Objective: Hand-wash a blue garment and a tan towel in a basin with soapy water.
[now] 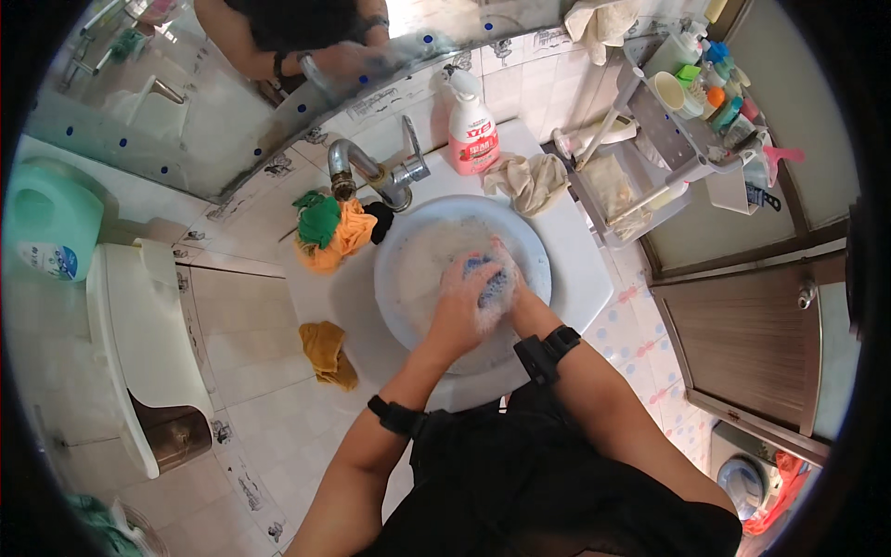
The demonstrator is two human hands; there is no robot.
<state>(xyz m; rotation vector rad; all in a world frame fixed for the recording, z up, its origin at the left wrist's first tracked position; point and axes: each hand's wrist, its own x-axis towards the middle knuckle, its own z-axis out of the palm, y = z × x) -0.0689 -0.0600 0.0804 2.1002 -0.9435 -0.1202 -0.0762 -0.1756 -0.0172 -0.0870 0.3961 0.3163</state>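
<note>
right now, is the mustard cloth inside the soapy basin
No, the mustard cloth lies at the left edge of the sink, outside the soapy basin.

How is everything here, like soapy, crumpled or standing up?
Blue cloth: foamy, bunched up
Left hand: soapy, holding blue cloth
Right hand: soapy, holding blue cloth
Basin: holding sudsy water
Tap: no stream visible
Pump bottle: upright
Beige cloth: crumpled
Orange cloth: bunched up
Brown cloth: crumpled
</note>
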